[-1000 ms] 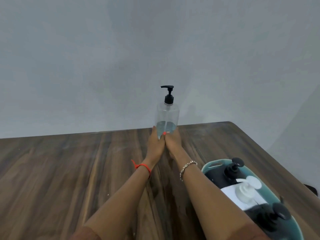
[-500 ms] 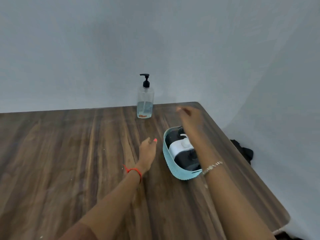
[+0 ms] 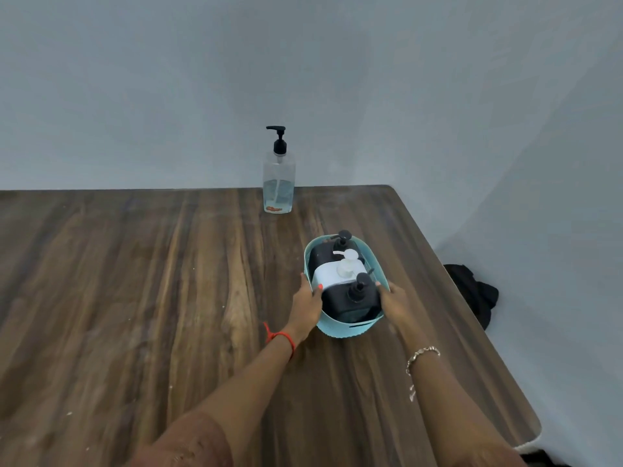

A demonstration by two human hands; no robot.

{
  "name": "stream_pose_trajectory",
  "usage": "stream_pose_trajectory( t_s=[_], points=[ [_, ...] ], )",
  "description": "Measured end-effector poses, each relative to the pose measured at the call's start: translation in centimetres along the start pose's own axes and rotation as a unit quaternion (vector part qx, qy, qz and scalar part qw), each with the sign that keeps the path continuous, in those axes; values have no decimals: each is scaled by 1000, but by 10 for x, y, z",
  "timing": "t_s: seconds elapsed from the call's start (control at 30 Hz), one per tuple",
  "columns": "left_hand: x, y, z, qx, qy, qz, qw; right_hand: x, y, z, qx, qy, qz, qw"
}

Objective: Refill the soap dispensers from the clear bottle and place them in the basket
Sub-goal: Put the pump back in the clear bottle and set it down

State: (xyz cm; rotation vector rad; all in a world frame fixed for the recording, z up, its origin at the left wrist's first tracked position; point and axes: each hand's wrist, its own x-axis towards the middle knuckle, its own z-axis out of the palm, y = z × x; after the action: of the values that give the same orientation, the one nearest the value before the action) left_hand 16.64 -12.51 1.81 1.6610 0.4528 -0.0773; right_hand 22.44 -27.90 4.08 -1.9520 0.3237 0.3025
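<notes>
Both arms reach forward over the wooden table [image 3: 135, 281], the left hand [image 3: 305, 303] and right hand [image 3: 394, 299] clasping opposite sides of the teal basket [image 3: 350, 328], with the left thumb hooked over its rim. Inside the basket stand three soap dispensers [image 3: 332, 273], two black and one white. The clear bottle [image 3: 278, 183] stands upright well beyond the basket.

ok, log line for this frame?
three dispensers in basket | left hand grips rim | right hand grips opposite rim | clear bottle upright, apart
</notes>
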Motion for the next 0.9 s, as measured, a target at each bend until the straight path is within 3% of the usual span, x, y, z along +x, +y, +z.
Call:
stream_pose_trajectory(
  t_s=[0.13, 0.33, 0.43, 0.7, 0.9],
  points=[
    [1, 5, -4, -6, 18, 6, 1000, 5, 4, 12, 0, 49, 5, 999],
    [1, -8, -52, 13, 49, 5, 999, -14, -5, 57, 22, 57, -4, 998],
    [-6, -10, -93, 65, 95, -7, 993, -31, -17, 94, 38, 37, -24, 998],
    [-49, -18, -213, 64, 190, -5, 980, -95, -49, 199, 26, -41, -64, 997],
    [-72, -35, -262, 42, 203, -7, 978, -125, -44, 250, -5, -61, -52, 997]
  ],
)
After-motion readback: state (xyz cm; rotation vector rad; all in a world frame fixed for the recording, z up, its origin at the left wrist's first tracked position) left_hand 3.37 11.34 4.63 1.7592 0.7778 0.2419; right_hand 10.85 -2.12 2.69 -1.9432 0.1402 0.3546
